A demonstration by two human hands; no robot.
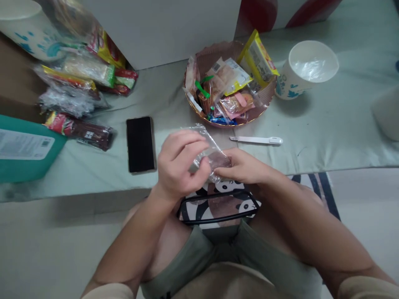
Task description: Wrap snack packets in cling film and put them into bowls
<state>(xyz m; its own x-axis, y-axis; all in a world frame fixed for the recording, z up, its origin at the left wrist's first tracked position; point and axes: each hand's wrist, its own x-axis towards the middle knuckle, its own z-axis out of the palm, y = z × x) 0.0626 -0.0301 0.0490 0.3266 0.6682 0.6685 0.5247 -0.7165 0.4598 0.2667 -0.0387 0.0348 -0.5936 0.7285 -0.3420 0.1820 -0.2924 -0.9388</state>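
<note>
Plastic bag [215,152] by the table's edge [311,167]

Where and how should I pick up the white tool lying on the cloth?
I'd pinch the white tool across its broader right end, coming from the near right: it lies flat, its narrow dark tip points left, and the bowl stands just beyond.

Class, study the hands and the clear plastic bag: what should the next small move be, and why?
Probably the left hand should bring its thumb and index finger together on the clear plastic bag. The right hand pinches the bag's right side and could steady it, while the left thumb and index fingertip stand apart, so that side looks less securely held.
</note>
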